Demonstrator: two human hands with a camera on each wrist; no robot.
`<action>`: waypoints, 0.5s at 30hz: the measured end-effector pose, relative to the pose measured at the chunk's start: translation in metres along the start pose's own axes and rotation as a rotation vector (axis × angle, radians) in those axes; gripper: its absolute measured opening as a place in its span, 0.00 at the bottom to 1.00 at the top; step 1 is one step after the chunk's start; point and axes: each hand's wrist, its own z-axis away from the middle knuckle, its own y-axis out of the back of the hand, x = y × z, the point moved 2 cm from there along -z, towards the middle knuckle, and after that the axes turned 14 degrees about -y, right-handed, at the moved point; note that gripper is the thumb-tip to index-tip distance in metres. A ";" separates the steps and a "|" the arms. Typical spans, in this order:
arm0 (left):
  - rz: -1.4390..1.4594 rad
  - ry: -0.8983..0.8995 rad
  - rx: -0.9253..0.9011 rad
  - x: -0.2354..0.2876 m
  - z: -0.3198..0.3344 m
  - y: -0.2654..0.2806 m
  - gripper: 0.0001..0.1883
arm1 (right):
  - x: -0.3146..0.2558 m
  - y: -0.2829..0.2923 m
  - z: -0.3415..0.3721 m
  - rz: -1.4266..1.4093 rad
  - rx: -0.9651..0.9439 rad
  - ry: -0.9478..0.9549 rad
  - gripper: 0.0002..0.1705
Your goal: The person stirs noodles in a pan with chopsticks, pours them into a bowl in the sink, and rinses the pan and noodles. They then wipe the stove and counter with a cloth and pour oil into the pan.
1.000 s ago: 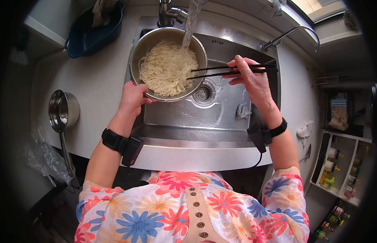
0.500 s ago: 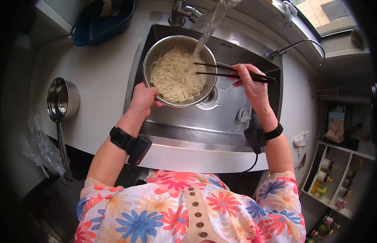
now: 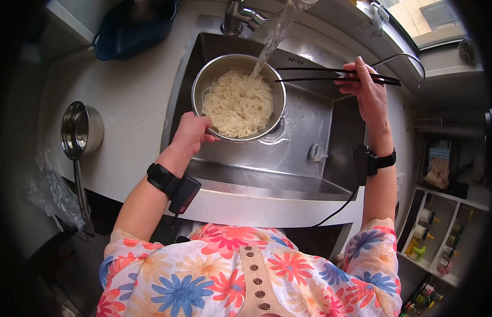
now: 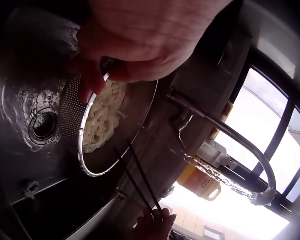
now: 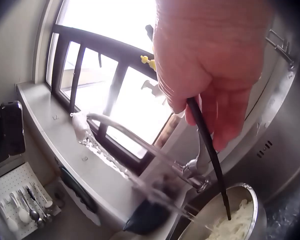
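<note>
A metal colander (image 3: 200, 84) full of pale noodles (image 3: 238, 108) is held over the left part of the sink; its perforated side (image 4: 70, 107) shows in the left wrist view. My left hand (image 3: 190, 133) grips its near-left rim. Tap water (image 3: 270, 47) pours onto the noodles from above. With my right hand (image 3: 370, 98) I hold a pair of black chopsticks (image 3: 314, 80), spread a little apart. In the head view their tips are at the colander's right rim, pointing left, with no noodles between them.
The steel sink (image 3: 246, 171) has a drain partly behind the colander and a small crumpled scrap (image 3: 317, 153) at its right. A faucet (image 3: 233, 18) and a thin curved tap (image 3: 415, 63) stand behind. On the left counter are a long-handled pot (image 3: 87, 129) and a dark blue basin (image 3: 132, 39).
My right hand has drawn the chopsticks from the noodles out to the right. The colander, still in my left hand, sits slightly lower and further right in the head view, which has also shifted.
</note>
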 end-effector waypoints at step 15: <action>-0.065 -0.141 0.051 0.007 0.004 0.004 0.17 | -0.026 -0.073 -0.129 0.456 -0.174 -0.097 0.16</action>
